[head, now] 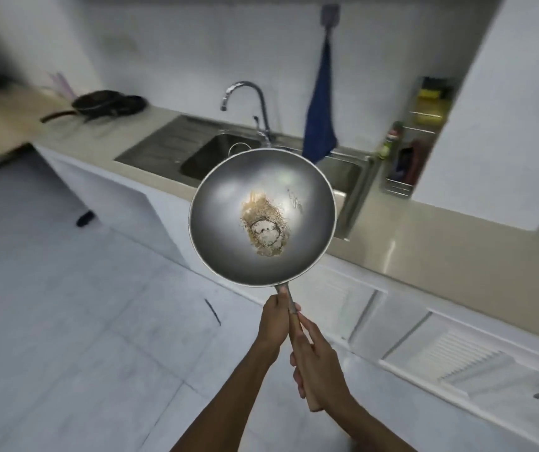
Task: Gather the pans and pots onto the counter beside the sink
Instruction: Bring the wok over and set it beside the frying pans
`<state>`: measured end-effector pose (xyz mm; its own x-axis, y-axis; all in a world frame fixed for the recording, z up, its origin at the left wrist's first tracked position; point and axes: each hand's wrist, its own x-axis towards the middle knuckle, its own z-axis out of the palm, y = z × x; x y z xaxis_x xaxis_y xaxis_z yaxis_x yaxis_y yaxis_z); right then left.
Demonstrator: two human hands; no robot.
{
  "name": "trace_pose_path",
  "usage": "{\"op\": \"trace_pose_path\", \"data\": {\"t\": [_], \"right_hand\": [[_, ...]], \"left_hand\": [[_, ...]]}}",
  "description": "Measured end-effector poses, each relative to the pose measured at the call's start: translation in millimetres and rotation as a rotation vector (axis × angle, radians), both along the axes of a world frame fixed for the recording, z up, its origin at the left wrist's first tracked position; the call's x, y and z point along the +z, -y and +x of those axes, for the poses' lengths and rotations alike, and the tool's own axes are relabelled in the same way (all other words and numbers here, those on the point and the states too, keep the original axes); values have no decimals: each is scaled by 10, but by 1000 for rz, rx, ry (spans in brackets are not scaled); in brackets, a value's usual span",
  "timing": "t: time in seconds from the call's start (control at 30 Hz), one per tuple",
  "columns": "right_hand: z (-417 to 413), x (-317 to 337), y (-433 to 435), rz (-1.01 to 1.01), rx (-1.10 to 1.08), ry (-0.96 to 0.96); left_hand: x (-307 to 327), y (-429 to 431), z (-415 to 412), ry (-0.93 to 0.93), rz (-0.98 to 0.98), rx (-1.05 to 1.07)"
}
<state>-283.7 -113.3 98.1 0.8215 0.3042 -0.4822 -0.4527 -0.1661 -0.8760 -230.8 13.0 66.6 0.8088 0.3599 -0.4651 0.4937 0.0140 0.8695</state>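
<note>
A grey wok (229,243) with brown burnt residue in its middle hangs in the air in front of the sink (216,151). Both hands grip its long handle. My left hand (274,318) holds the metal neck just below the bowl. My right hand (318,357) holds the wooden grip lower down. Two black frying pans (108,104) lie together on the beige counter (98,132) left of the sink, handles pointing left.
A curved tap (245,96) stands behind the sink, with a blue cloth (322,119) hanging on the wall beside it. A wire rack (414,138) with bottles and sponges hangs at the right. White tiled floor (65,321) lies left of the cabinets.
</note>
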Motion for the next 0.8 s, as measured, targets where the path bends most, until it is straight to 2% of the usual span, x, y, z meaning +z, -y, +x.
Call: {"op": "trace_pose_path", "data": {"t": [0.23,0.4,0.5,0.67,0.8], "right_hand": [[318,172,-1500,-40,212,112],[914,325,-2716,6,272,-21],[1313,385,-3459,26,252,24],[2011,402,-4738,13,242,-104],[2390,417,-5686,-33,238,-133]], "left_hand": [[244,-1595,98,6,84,195],[355,-2723,569,22,131,279],[383,-3449,956,28,142,293],[427,-4690,1600,-25,135,315],[510,-5569,1945,-83,110,291]]}}
